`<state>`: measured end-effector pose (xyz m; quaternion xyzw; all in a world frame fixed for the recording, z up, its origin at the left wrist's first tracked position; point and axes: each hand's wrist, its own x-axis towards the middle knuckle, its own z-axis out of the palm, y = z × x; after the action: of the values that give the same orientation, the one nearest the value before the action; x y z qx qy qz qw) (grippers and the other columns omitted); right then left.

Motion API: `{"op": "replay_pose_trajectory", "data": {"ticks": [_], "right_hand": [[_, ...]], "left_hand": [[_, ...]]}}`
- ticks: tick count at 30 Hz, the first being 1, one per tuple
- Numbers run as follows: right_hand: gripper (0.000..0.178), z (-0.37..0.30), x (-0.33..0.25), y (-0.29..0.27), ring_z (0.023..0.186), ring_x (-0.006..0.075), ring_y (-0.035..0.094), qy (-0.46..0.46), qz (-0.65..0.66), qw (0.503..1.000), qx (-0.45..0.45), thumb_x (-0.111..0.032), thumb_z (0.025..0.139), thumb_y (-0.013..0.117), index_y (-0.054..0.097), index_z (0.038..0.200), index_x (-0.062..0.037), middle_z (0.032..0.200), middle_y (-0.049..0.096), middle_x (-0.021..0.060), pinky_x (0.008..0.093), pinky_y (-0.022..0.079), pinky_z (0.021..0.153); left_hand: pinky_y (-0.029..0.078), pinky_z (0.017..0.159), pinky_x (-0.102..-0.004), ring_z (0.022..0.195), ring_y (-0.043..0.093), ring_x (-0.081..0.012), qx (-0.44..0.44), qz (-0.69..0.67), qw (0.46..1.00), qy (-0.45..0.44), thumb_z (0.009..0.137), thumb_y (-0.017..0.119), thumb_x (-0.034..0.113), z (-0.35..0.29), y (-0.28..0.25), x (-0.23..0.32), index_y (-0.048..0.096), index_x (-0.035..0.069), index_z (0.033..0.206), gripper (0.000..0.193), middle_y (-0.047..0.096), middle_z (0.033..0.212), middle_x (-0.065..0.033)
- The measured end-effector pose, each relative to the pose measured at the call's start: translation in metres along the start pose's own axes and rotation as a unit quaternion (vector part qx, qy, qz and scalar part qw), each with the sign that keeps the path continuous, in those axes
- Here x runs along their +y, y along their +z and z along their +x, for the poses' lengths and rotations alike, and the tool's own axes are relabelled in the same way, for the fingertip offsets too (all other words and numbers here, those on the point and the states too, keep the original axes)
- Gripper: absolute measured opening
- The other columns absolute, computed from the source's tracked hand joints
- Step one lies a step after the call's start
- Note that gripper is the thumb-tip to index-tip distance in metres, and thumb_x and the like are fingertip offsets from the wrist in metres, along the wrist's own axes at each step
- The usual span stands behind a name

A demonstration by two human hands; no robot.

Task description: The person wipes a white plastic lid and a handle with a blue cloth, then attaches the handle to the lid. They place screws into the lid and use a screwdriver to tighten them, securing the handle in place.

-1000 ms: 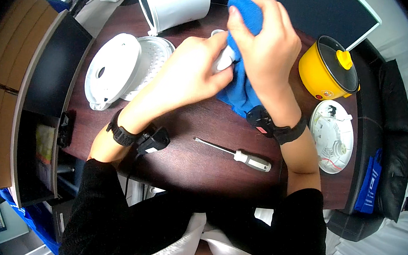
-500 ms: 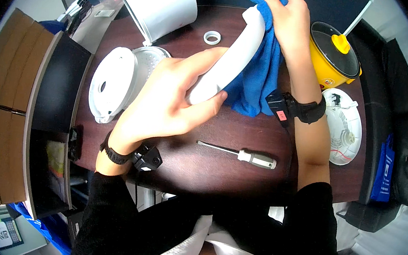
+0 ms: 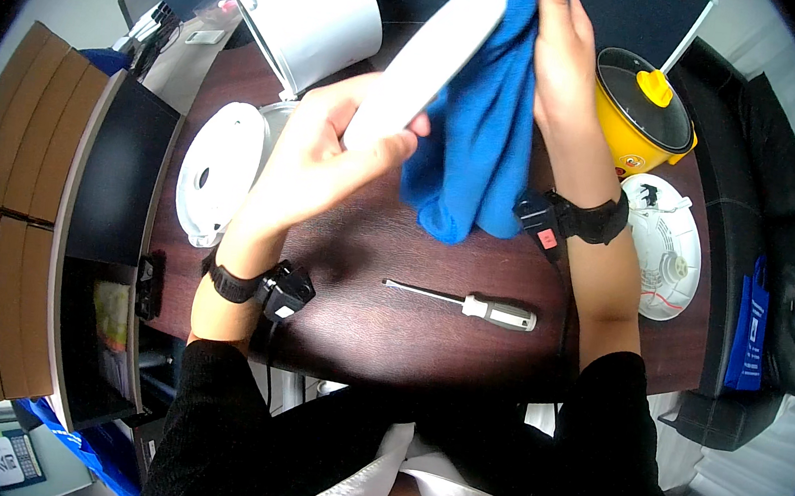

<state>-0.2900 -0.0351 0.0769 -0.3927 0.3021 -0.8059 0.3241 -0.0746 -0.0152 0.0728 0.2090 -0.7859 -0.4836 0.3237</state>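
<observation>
Taking the far side of the table point(image 3: 339, 344) as twelve o'clock, we have the long, rounded white piece point(image 3: 432, 58) up at twelve, raised above the tabletop and slanting toward one. Our left hand point(image 3: 315, 152), at eleven, is clamped around its lower end, thumb along the near side and fingertips showing past the far edge; we probably grip it so low to leave most of its length uncovered. Our right hand point(image 3: 564, 67), at one, is closed on the upper part of the blue cloth point(image 3: 479, 165), which hangs in folds toward us and lies against the piece's upper end. We cannot tell whether those fingers also press the piece through the fabric, as the cloth hides the contact. The screwdriver point(image 3: 478, 308) lies near the middle, toward four, its handle to our right, perhaps because both hands are taken. The rest sits around the edge, likely to leave working room: the white cylindrical shell point(image 3: 319, 22) on its side at eleven, the white round cover point(image 3: 220, 166) between nine and ten, the yellow pot point(image 3: 628, 127) at two, and the white round base point(image 3: 674, 243) with its red wire at three.
</observation>
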Motion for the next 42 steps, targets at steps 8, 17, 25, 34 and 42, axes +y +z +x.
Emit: {"op": "replay_pose_trajectory", "data": {"ticks": [8, 17, 25, 34, 42], "right_hand": [[0.046, -0.010, 0.014, 0.011, 0.101, 0.0207, 0.055, -0.295, -0.223, 0.928, -0.052, -0.016, 0.088, 0.069, 0.046, 0.123, 0.0025, 0.112, 0.055, 0.0113, 0.0319, 0.044, 0.092], [0.031, -0.019, 0.008, 0.010, 0.078, 0.0393, 0.062, -0.421, -0.449, 0.788, 0.004, -0.010, 0.083, 0.069, 0.056, 0.110, -0.0009, 0.096, 0.055, 0.0191, 0.0410, 0.051, 0.065], [0.036, -0.038, 0.017, 0.013, 0.074, 0.0277, 0.064, -0.454, -0.483, 0.746, -0.071, -0.014, 0.073, 0.076, 0.063, 0.106, -0.0110, 0.092, 0.056, 0.0089, 0.0354, 0.054, 0.063], [0.030, -0.014, 0.016, 0.002, 0.082, 0.0318, 0.067, -0.417, -0.477, 0.770, -0.072, -0.014, 0.080, 0.073, 0.064, 0.109, -0.0074, 0.097, 0.061, 0.0132, 0.0363, 0.055, 0.067], [0.031, -0.017, 0.023, 0.009, 0.083, 0.0322, 0.066, -0.447, -0.435, 0.777, -0.089, -0.012, 0.079, 0.073, 0.063, 0.108, -0.0074, 0.097, 0.062, 0.0130, 0.0352, 0.055, 0.068]], "left_hand": [[0.022, 0.031, -0.0195, 0.032, 0.027, -0.0046, -0.053, -0.526, 0.844, -0.089, 0.099, 0.038, 0.052, 0.009, 0.009, -0.017, 0.038, 0.013, 0.065, 0.051, 0.032, 0.049, 0.0038], [0.021, 0.029, -0.0202, 0.030, 0.029, -0.0065, -0.092, -0.598, 0.790, -0.094, 0.099, 0.035, 0.054, 0.015, 0.007, -0.026, 0.036, 0.013, 0.064, 0.054, 0.033, 0.047, 0.0023], [0.019, 0.029, -0.0207, 0.031, 0.028, -0.0071, -0.066, -0.603, 0.788, -0.108, 0.100, 0.035, 0.051, 0.018, 0.009, -0.024, 0.037, 0.013, 0.064, 0.053, 0.033, 0.046, 0.0019], [0.018, 0.029, -0.0210, 0.031, 0.027, -0.0075, -0.072, -0.600, 0.787, -0.126, 0.100, 0.037, 0.049, 0.019, 0.008, -0.034, 0.039, 0.012, 0.064, 0.051, 0.033, 0.047, 0.0018], [0.019, 0.030, -0.0210, 0.031, 0.027, -0.0077, -0.086, -0.620, 0.772, -0.111, 0.101, 0.035, 0.049, 0.023, 0.002, -0.036, 0.038, 0.013, 0.063, 0.052, 0.033, 0.047, 0.0014]]}}
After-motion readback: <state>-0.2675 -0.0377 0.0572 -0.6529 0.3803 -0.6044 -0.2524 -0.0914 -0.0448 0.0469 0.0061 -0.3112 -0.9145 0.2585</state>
